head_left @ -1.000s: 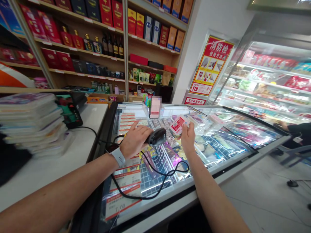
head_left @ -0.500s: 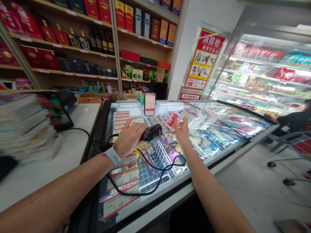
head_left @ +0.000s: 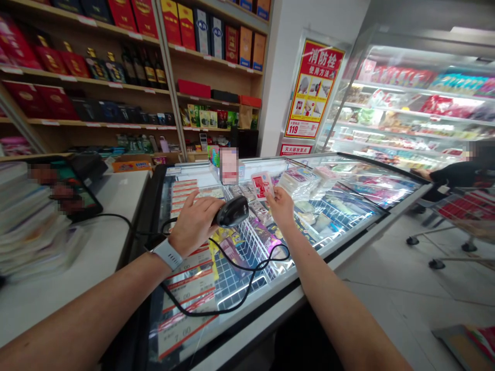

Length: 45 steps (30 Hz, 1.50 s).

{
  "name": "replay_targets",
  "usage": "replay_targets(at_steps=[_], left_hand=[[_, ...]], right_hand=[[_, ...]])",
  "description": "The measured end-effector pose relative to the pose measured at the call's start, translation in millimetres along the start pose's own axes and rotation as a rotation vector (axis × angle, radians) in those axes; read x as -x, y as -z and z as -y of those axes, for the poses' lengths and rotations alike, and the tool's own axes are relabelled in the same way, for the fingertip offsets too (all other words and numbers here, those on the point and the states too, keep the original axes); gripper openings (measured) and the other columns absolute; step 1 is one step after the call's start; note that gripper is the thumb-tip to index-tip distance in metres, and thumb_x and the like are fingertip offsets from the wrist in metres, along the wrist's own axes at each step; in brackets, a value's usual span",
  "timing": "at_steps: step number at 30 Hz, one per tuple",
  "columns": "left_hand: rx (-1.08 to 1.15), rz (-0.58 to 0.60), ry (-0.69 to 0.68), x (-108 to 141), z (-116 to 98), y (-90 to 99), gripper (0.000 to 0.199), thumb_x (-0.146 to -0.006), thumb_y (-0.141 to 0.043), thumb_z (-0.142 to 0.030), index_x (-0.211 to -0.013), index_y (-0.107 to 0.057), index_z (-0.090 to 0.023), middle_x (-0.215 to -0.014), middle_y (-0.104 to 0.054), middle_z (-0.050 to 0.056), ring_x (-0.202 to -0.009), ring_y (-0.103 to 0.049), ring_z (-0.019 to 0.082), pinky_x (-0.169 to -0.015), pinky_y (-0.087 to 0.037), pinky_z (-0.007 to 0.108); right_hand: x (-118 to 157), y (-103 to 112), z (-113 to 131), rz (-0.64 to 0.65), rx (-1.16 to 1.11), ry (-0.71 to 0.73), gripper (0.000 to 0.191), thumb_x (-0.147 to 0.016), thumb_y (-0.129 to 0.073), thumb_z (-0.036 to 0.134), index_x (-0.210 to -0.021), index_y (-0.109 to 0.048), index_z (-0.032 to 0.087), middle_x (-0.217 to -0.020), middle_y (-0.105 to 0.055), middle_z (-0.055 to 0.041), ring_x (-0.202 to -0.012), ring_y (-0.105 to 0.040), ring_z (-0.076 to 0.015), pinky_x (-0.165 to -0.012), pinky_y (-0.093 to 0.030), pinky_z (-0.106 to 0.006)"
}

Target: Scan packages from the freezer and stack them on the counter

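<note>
A black handheld barcode scanner is in my left hand, whose fingers wrap around its handle. Its black cable loops over the glass top of the chest freezer. My right hand pinches a small white card with red print, held up ahead of the scanner and to its right. Card and scanner are apart. Just beyond my right hand, stacks of similar clear-wrapped packs lie on the glass. A phone with a lit screen stands upright behind the scanner.
Rows of price labels line the freezer's left side. On the white counter at left are a pile of packs and a tablet. A person in dark clothes is by a shopping cart at right.
The view has turned slightly right, so things sit further left. The card now faces more upright and shows more of its front. Both hands keep their holds.
</note>
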<state>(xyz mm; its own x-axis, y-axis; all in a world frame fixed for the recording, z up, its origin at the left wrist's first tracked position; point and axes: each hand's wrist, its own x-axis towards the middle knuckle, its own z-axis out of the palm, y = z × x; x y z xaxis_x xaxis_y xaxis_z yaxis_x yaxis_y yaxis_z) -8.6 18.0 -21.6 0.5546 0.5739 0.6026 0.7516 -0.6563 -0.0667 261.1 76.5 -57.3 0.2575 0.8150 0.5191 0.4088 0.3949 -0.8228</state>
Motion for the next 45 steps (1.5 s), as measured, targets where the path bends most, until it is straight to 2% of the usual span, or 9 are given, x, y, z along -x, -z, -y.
replay_targets(at_steps=[7, 14, 20, 26, 31, 39, 45], left_hand=[[0.002, -0.004, 0.023, -0.8, -0.8, 1.7, 0.042, -0.076, -0.062, -0.015, -0.118, -0.06, -0.02, -0.116, -0.07, 0.011, -0.112, -0.064, 0.031, -0.114, -0.027, 0.057], [-0.041, 0.009, 0.011, -2.2, -3.8, 6.1, 0.043, -0.078, -0.059, -0.015, -0.121, -0.058, -0.018, -0.116, -0.07, 0.012, -0.111, -0.063, 0.031, -0.113, -0.028, 0.057], [-0.057, 0.01, 0.014, -2.9, -4.3, 7.4, 0.043, -0.077, -0.057, -0.013, -0.12, -0.058, -0.02, -0.117, -0.07, 0.011, -0.112, -0.063, 0.031, -0.113, -0.028, 0.056], [-0.078, 0.018, 0.025, -3.4, -3.5, 7.1, 0.043, -0.077, -0.057, -0.013, -0.12, -0.058, -0.019, -0.117, -0.07, 0.011, -0.112, -0.062, 0.031, -0.115, -0.027, 0.056], [-0.073, 0.009, 0.029, -3.4, -3.5, 6.3, 0.041, -0.08, -0.056, -0.015, -0.12, -0.058, -0.019, -0.117, -0.07, 0.011, -0.112, -0.063, 0.03, -0.114, -0.028, 0.057], [-0.088, 0.019, 0.027, -4.7, -4.9, 9.0, 0.036, -0.082, -0.056, -0.018, -0.118, -0.058, -0.018, -0.114, -0.071, 0.012, -0.11, -0.064, 0.031, -0.113, -0.029, 0.055], [-0.082, 0.023, 0.049, -5.9, -5.5, 10.1, 0.038, -0.08, -0.056, -0.018, -0.117, -0.058, -0.019, -0.113, -0.071, 0.012, -0.111, -0.064, 0.031, -0.112, -0.03, 0.055]], right_hand=[[0.5, 0.3, 0.6, 0.03, -0.006, 0.02, 0.034, -0.086, -0.057, 0.045, -0.108, -0.069, 0.022, -0.083, -0.072, -0.0025, -0.075, -0.067, -0.0217, -0.07, -0.058, -0.035], [-1.4, -4.5, -6.5, 0.044, -0.096, 0.013, 0.036, -0.088, -0.054, 0.042, -0.118, -0.059, 0.023, -0.098, -0.073, -0.006, -0.084, -0.07, -0.0212, -0.077, -0.058, -0.038], [-1.8, -8.0, -8.1, 0.039, -0.213, -0.021, 0.028, -0.086, -0.056, 0.037, -0.109, -0.055, 0.021, -0.099, -0.073, -0.0065, -0.079, -0.071, -0.0183, -0.075, -0.06, -0.036], [1.3, -8.1, -3.7, -0.006, -0.281, -0.07, 0.035, -0.081, -0.061, 0.042, -0.108, -0.061, 0.02, -0.089, -0.073, -0.0043, -0.073, -0.071, -0.0184, -0.074, -0.061, -0.037], [0.9, -7.7, -5.4, -0.029, -0.303, -0.102, 0.041, -0.079, -0.064, 0.047, -0.11, -0.064, 0.019, -0.083, -0.073, -0.0029, -0.071, -0.072, -0.0193, -0.072, -0.062, -0.038], [-1.8, -7.6, -8.3, -0.008, -0.283, -0.08, 0.036, -0.081, -0.063, 0.044, -0.109, -0.06, 0.021, -0.082, -0.073, -0.0025, -0.067, -0.071, -0.0186, -0.069, -0.061, -0.037], [-2.4, -8.0, -9.5, 0.001, -0.312, -0.146, 0.029, -0.081, -0.064, 0.046, -0.095, -0.057, 0.022, -0.081, -0.074, -0.0029, -0.071, -0.072, -0.0186, -0.067, -0.061, -0.033]])
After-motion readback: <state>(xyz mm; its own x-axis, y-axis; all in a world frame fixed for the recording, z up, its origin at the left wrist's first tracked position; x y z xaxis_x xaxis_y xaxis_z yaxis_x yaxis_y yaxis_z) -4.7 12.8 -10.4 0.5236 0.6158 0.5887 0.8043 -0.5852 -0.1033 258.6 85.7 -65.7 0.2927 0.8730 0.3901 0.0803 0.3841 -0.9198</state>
